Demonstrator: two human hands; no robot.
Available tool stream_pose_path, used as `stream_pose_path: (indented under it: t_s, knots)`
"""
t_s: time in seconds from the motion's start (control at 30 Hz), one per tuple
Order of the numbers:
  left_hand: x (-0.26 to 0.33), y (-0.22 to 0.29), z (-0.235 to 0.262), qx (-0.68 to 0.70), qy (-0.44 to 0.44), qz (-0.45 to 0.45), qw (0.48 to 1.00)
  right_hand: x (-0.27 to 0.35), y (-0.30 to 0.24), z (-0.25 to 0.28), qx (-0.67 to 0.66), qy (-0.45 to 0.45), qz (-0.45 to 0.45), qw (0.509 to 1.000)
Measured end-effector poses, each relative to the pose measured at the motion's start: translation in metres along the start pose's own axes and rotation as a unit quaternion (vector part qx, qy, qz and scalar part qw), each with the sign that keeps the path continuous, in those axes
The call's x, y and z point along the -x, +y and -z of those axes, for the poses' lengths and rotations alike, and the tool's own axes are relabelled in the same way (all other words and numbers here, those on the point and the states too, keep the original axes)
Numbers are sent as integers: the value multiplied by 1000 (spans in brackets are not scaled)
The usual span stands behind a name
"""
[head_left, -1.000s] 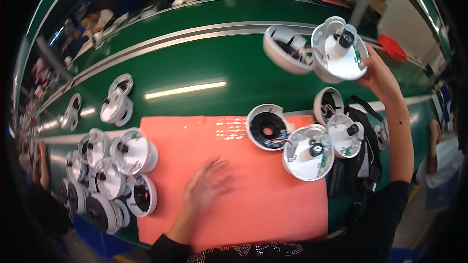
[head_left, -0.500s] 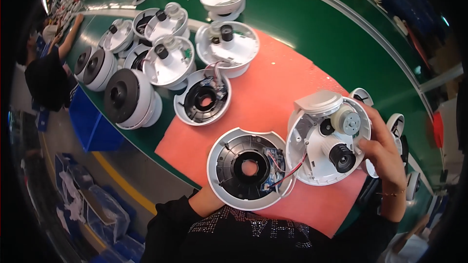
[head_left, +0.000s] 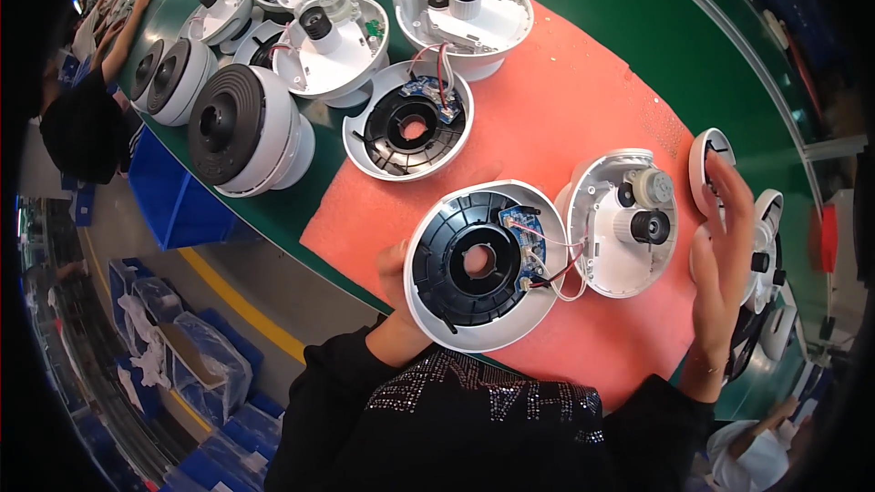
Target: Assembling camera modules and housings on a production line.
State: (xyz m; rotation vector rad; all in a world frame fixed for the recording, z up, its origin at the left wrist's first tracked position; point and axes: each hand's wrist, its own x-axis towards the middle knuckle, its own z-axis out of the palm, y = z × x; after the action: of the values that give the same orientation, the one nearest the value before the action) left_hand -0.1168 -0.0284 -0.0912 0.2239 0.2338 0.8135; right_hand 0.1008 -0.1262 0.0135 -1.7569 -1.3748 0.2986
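My left hand holds a white round housing with a black ribbed ring inside and a small blue circuit board at its rim. Red and white wires run from that board to a white cover with a grey motor and a black cylinder, lying on the red mat just to the right. My right hand hovers flat and open beside that cover, touching nothing. A second open housing lies farther up the mat.
Several white domed units and covers crowd the green bench at the upper left. More covers stand behind my right hand. Another person in black works at far left. Blue crates and bagged bins sit on the floor below.
My right hand has let go of the white motor cover, which now lies on the mat. The view has shifted, and the housing sits higher in my left hand.
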Motion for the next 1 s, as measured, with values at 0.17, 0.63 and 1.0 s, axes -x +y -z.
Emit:
stream_pose_path:
  t_s: [0.17, 0.63, 1.0]
  knots:
    - [2, 2, -2, 67, -69, 20, 995, 12, -46, -44, 39, -136, 233, 962]
    - [14, 0, -19, 23, -52, 49, 997, 31, -54, -59, 21, -103, 305, 947]
    - [22, -5, -45, -341, -152, 22, 927, 55, -19, -38, -197, -83, 228, 950]
